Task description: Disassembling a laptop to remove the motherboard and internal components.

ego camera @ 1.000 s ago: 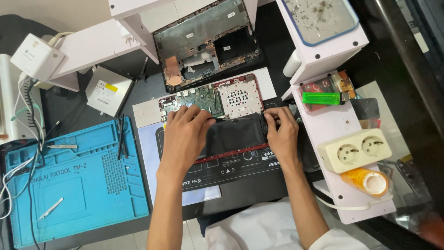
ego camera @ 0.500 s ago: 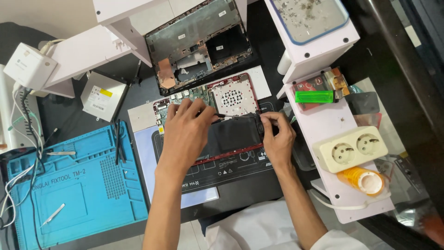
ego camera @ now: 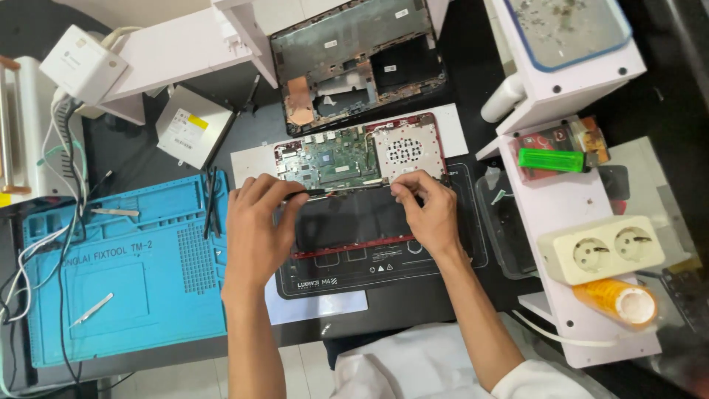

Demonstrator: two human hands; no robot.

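Battery: a long, flat black battery [ego camera: 353, 216] lies across the lower half of an opened laptop base [ego camera: 362, 185], in the middle of the bench, directly in front of the person.
Left hand: the left hand [ego camera: 255, 233] rests on the battery's left end, fingers curled and pinching its upper left edge near a thin dark strip.
Right hand: the right hand [ego camera: 428, 210] sits on the battery's right end, thumb and forefinger closed on its upper right corner.
Laptop base: red-rimmed, open side up, with a green circuit board [ego camera: 336, 159] above the battery and a pale perforated panel [ego camera: 406, 150] to the board's right.
Under the laptop: a black work mat [ego camera: 384, 270] with white markings, and a white sheet [ego camera: 317, 307] showing under its near edge.
Behind the laptop: a second dark laptop shell [ego camera: 354, 59] lies tilted, its inside facing up, with a copper-coloured piece inside.
Left of the hands: a blue repair mat [ego camera: 125, 273] with moulded compartments; metal tweezers [ego camera: 92, 310] lie on it, and thin dark tools [ego camera: 210, 210] rest at its right edge.
Far left: a square silver drive [ego camera: 192, 133], a white box [ego camera: 81, 63] and trailing cables [ego camera: 44, 244].
Right of the hands: a white stand [ego camera: 576, 199] carrying a green lighter [ego camera: 550, 159], a cream double socket [ego camera: 613, 247] and an orange roll [ego camera: 617, 301].
Top right: a tray [ego camera: 569, 29] with a blue rim, holding tiny parts.
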